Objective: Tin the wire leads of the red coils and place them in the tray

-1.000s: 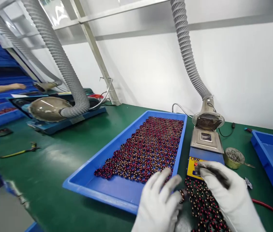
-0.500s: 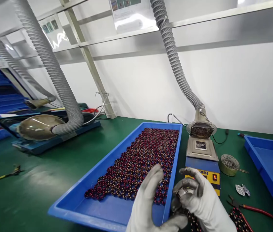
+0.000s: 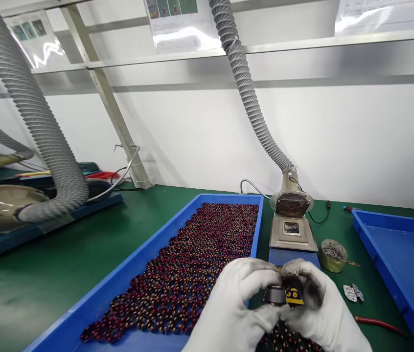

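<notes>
Inspection or handling appears in progress: left hand (image 3: 229, 299) pinches dark ring (image 3: 275, 295), right hand (image 3: 326, 309) curls alongside, grasp unclear; next move likely needs steady support.

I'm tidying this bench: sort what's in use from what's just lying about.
Likely in use:
dark part, held in the left hand
red-and-gold rings, in the tray
machine under the hose

Apparently lying about:
silvery scraps
red handle
</notes>
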{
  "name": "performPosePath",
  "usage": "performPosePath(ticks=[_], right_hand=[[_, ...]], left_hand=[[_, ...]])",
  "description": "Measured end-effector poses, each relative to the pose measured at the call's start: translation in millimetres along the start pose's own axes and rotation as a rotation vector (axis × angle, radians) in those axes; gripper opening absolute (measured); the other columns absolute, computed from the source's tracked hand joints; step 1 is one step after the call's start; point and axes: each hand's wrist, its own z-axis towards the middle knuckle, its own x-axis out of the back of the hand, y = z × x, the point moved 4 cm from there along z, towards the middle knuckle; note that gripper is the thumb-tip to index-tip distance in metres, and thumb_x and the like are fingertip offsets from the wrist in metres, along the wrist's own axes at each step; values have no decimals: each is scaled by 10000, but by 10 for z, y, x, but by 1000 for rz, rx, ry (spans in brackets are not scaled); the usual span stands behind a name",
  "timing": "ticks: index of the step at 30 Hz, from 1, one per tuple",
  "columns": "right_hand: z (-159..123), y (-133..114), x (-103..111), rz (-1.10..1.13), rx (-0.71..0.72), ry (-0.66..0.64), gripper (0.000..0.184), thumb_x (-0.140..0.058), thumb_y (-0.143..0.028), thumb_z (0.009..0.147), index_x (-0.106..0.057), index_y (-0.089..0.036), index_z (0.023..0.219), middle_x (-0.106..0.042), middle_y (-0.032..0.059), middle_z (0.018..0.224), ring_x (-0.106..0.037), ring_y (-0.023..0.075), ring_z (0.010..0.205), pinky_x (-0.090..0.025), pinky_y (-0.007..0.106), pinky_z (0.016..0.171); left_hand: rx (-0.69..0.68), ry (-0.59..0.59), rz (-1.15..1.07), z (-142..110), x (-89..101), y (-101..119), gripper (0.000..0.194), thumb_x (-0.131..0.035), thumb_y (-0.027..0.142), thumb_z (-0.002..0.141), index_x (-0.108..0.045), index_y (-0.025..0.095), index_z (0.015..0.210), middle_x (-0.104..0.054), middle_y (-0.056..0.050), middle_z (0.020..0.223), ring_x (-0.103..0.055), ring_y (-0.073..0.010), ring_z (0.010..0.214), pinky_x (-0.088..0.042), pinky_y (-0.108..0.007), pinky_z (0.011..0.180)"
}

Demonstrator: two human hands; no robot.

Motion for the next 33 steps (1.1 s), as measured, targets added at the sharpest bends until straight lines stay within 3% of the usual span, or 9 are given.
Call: performPosePath(ticks=[5,11,14,18,22,25,27,29,33], right_hand=[[-12,-33,-33,-65,163,43,78,-715,-191,644,-684,-228,705,-585,12,708,-565,146,669,-465,244,641],[-2,90,79,326,88,292,168,-678,-390,695,-660,-230,651,-622,10,678,-582,146,668,-478,251,645],[15,67,69,157,47,214,94,-694,-303,690,-683,-221,732,-655,28,716,-604,150,677,-493,244,642],[-5,54,-35,-39,171,122,98,-695,-152,658,-682,-228,719,-640,11,695,-603,144,664,-503,229,610],[-123,2,29,-77,292,464,92,-668,-133,661,-675,-223,676,-627,16,703,-595,146,676,-496,215,581],[-194,-40,86,-76,187,716,60,-702,-208,638,-667,-203,685,-641,33,738,-605,162,697,-505,241,620],[-152,-13,26,-10,57,634,189,-751,-267,587,-668,-194,740,-662,44,744,-616,171,682,-511,260,631],[-80,72,-92,132,-62,429,294,-781,-300,551,-666,-189,797,-678,59,768,-623,181,679,-517,282,639],[-3,307,-202,413,-191,218,303,-787,-301,559,-665,-201,818,-684,60,814,-633,191,717,-514,323,703]], left_hand=[[-134,32,70,-18,-13,50,453,-586,-6,591,-522,236,969,-619,14,915,-566,-162,866,-486,-312,773],[-234,97,308,-9,9,109,205,-489,95,730,-524,195,904,-632,-22,863,-587,-167,820,-478,-351,767],[-252,134,393,-35,50,109,190,-454,97,749,-525,179,904,-632,-30,864,-586,-164,835,-467,-350,781],[-293,177,451,-59,51,133,183,-450,115,761,-526,166,920,-636,-38,884,-588,-170,857,-450,-363,806],[-288,186,465,-51,29,140,150,-466,133,780,-528,178,909,-647,-28,884,-596,-170,850,-447,-368,813],[-270,210,472,-41,46,130,144,-469,130,780,-530,176,901,-647,-27,888,-592,-164,856,-438,-361,824],[-262,221,498,-33,57,123,145,-481,126,772,-527,169,903,-646,-37,887,-592,-170,852,-438,-360,824],[-274,224,524,-31,55,127,186,-474,108,746,-524,157,918,-646,-55,899,-590,-185,866,-435,-374,831],[-251,200,457,-44,11,115,284,-462,92,720,-523,159,989,-636,-74,955,-580,-203,909,-453,-383,833]])
